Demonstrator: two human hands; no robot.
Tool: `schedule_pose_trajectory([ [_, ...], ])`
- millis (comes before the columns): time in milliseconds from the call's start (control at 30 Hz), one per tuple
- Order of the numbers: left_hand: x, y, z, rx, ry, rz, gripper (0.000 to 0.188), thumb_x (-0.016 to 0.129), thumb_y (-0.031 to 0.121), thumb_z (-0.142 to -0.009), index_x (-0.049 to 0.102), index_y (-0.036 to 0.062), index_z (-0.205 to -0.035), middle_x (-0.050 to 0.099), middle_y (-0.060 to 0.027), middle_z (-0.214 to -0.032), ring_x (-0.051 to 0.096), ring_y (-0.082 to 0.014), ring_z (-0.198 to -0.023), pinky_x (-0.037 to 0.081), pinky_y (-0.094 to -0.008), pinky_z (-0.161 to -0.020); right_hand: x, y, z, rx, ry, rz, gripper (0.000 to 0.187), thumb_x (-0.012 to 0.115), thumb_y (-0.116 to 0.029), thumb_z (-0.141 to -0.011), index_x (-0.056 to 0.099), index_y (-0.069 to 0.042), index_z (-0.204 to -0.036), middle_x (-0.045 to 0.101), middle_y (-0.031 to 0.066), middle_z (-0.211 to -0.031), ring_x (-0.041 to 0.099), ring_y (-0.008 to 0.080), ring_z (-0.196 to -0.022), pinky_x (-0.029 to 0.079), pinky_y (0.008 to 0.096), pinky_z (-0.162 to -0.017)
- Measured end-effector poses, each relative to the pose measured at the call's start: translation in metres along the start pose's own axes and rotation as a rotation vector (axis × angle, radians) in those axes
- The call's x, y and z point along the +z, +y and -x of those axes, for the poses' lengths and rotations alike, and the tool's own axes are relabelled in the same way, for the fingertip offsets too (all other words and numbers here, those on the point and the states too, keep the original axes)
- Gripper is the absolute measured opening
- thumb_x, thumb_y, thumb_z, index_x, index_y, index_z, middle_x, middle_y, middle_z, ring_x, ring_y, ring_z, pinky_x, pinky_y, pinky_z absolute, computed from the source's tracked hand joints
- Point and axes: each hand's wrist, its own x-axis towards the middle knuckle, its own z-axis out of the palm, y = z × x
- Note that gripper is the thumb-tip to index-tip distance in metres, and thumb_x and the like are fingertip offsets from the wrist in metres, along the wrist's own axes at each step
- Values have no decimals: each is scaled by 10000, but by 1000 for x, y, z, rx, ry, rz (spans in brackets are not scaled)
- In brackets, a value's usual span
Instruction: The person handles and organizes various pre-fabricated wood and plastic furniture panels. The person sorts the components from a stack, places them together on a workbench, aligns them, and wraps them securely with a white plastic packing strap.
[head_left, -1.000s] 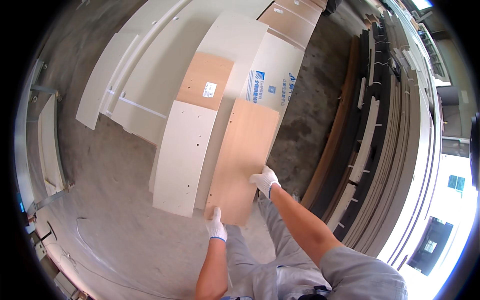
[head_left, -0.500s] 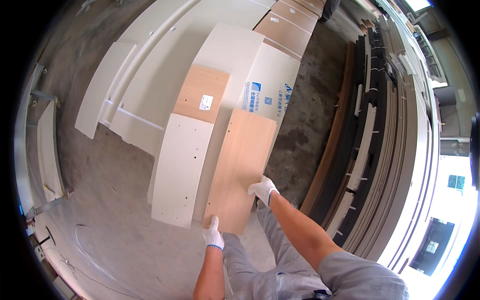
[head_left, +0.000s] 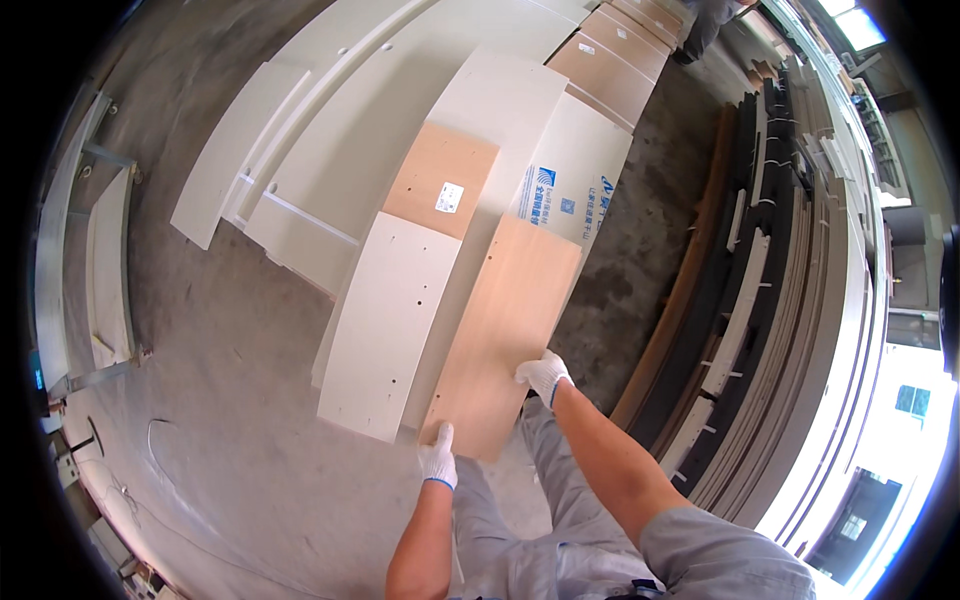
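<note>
A long light-brown wood-grain board (head_left: 507,330) lies at a slant in front of me, with small holes along its left edge. My left hand (head_left: 437,458), in a white knit glove, grips its near left corner, thumb on top and fingers hidden beneath. On the board's right edge, towards the near end, my right hand (head_left: 545,377) in a matching glove is closed, thumb on top. Left of this board lies a white drilled panel (head_left: 390,320). Beyond that panel sits a brown panel (head_left: 440,180) bearing a white label. Large white boards (head_left: 505,100) lie underneath.
Brown cartons (head_left: 605,65) stand in a row at the far end, with a person's leg (head_left: 708,30) beside them. Stacked dark and grey strips (head_left: 745,300) run along the right. White panels (head_left: 240,150) lie far left; a metal-framed rack (head_left: 108,260) stands at the left edge.
The view has shifted, so the whole scene sits farther right in the picture. Both hands keep their hold on the wood-grain board, which stays in nearly the same place beside the white panel.
</note>
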Motion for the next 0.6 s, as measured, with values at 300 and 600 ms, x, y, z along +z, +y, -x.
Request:
schedule_pose_trajectory([
  [300,2,-1,-4,41,-45,59,585,812,258,-898,577,-30,-1350,641,-113,-1295,617,-222,-1150,506,-357,-982,-2,0,-2,-34,-65,-95,424,734,13,-663,682,68,-1080,729,117,-947,669,216,-846,529,336,-765],
  [600,7,-2,19,-76,-67,225,562,801,209,-898,572,-15,-1360,639,-105,-1299,601,-201,-1175,488,-354,-1024,-9,17,29,-157,-243,-400,515,772,-102,-810,624,28,-1286,698,116,-1204,663,219,-1068,523,354,-939],
])
